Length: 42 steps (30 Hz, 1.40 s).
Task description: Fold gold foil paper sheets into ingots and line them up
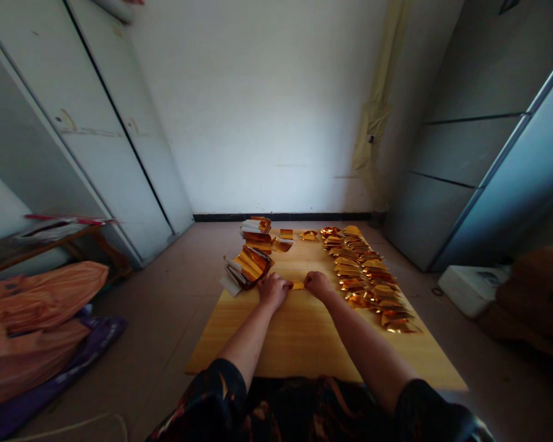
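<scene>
A small piece of gold foil paper (298,285) lies on the wooden table, stretched between my two hands. My left hand (273,291) pinches its left end, and my right hand (318,285) pinches the right end with curled fingers. Just beyond my left hand is a thick stack of gold foil sheets (253,263) with pale undersides. To the right of my right hand, folded gold foil pieces (350,270) stand in long overlapping rows. The exact folds under my fingertips are too small to make out.
More foil sheets (257,239) and a single folded piece (309,235) sit at the far side of the wooden table (299,344). Pale cabinets (115,110) stand left, a grey fridge (461,147) right. Orange cloth (41,307) and a white box (467,288) flank the table.
</scene>
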Motion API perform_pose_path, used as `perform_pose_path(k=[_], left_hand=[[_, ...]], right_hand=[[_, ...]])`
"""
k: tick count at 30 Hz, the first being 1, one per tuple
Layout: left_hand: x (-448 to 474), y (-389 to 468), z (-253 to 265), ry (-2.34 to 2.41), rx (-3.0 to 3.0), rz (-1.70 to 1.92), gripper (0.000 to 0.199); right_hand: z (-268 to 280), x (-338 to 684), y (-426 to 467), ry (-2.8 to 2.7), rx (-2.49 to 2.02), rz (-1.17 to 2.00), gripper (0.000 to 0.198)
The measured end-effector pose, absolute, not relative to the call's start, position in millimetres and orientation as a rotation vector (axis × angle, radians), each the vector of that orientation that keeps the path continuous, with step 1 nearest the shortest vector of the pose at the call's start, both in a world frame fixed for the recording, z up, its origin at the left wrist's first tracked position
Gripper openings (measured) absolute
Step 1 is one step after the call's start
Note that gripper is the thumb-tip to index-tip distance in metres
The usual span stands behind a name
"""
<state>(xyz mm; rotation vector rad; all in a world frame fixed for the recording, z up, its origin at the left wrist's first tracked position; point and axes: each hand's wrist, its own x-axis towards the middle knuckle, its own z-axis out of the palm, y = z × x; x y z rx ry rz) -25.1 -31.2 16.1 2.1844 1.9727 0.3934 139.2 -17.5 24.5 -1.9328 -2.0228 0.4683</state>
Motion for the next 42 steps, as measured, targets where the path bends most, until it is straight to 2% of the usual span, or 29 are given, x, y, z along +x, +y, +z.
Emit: perform_pose_path(k=[7,24,32,42], left_hand=[[-24.9,-31.3,13.9,1.972,2.201,0.439,0.023],[-39.1,-30.0,16.0,1.919,2.214,0.356,0.026],[-37.9,-29.3,11.7,1.949,2.219,0.363,0.025],[-38.2,-31.0,12.8,1.935,2.234,0.350,0.027]], right_hand=[[35.4,128.7,-19.9,-2.055,-1.807,0.448,0.030],[28.2,115.5,-6.2,-2.186,-1.942,0.543,0.019],[27.6,101.0,-10.1,-2.137,-2.036,0.511,0.056],[28.6,94.5,-7.5,-2.070,-2.140,0.540,0.061]])
